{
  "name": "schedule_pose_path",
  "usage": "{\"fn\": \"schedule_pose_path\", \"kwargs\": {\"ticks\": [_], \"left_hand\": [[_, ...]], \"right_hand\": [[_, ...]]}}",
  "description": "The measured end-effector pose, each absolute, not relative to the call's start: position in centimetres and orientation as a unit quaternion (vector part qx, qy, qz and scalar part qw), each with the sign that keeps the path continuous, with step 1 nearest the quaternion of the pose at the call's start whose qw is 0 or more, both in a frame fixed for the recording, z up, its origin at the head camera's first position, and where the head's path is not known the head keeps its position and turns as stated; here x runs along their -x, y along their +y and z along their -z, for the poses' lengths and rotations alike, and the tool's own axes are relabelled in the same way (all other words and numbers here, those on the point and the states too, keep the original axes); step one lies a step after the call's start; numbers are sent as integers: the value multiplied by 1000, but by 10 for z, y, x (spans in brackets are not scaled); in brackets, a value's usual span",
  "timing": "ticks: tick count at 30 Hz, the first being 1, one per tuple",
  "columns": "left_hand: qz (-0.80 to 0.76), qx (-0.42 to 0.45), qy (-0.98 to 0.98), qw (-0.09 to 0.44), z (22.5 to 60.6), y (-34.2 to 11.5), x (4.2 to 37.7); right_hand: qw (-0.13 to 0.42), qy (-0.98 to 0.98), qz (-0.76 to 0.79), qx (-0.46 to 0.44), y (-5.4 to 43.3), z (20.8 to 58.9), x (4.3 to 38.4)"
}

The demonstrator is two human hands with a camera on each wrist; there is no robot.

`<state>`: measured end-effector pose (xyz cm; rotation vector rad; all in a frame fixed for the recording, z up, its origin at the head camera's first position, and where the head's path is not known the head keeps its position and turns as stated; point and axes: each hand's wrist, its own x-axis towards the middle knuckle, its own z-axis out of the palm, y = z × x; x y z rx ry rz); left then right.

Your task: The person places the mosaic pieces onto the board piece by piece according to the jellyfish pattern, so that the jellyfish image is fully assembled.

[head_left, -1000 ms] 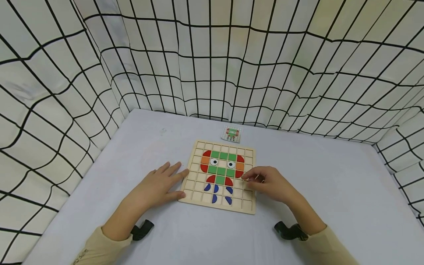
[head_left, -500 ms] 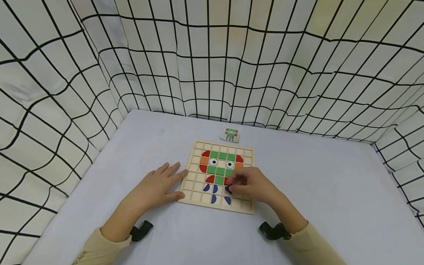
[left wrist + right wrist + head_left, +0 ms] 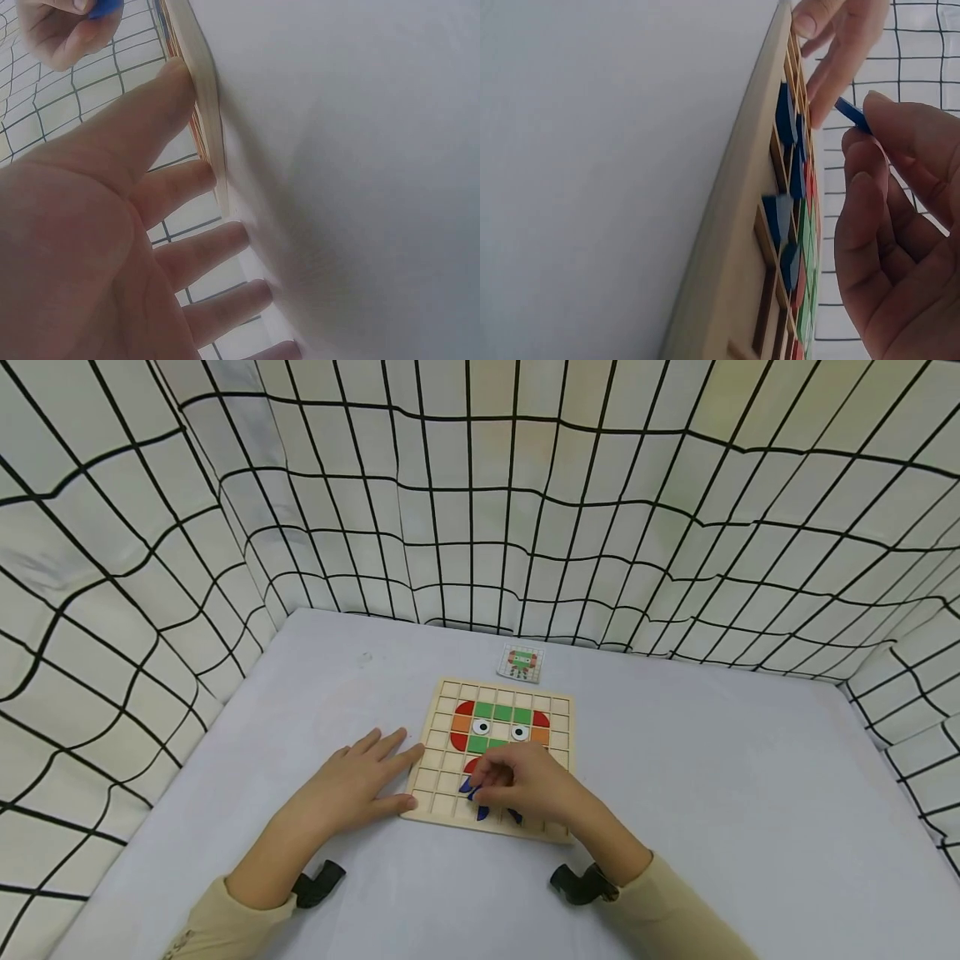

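Observation:
A wooden grid board [image 3: 431, 785] lies on the table, bearing a face of green [image 3: 502, 713], red [image 3: 458, 742] and orange squares and curved pieces, with two round eye pieces [image 3: 482, 727]. Blue half-round pieces [image 3: 482, 813] sit in its lower cells. My right hand [image 3: 532, 781] pinches a small flat blue piece [image 3: 851, 114] between thumb and fingertips, over the lower middle of the board, hiding several cells in the head view. My left hand [image 3: 356, 785] is spread flat, its thumb and a fingertip at the board's left edge.
Behind the board lies a small pattern card [image 3: 521, 663] with a similar face on a grid. White cloth covers the table [image 3: 712, 760]. A black net [image 3: 471, 489] before pale sheeting encloses the back and sides.
My right hand has moved left from the board's right side, across the lower blue pieces, to the lower middle. The left hand keeps its place; the head view shifts slightly.

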<state>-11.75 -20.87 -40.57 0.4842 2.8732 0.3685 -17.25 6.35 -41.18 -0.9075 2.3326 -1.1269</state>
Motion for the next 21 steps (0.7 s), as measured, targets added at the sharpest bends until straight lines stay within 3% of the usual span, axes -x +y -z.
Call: {"fn": "schedule_pose_path", "kwargs": {"ticks": [7,21], "left_hand": [[-127,-166,973,96,407,-209,117],[-125,-173,973,91,408,-211,118]], "right_hand": [[218,838,390,313,48,412,165],[196,845,347,357,33,413,159]]}}
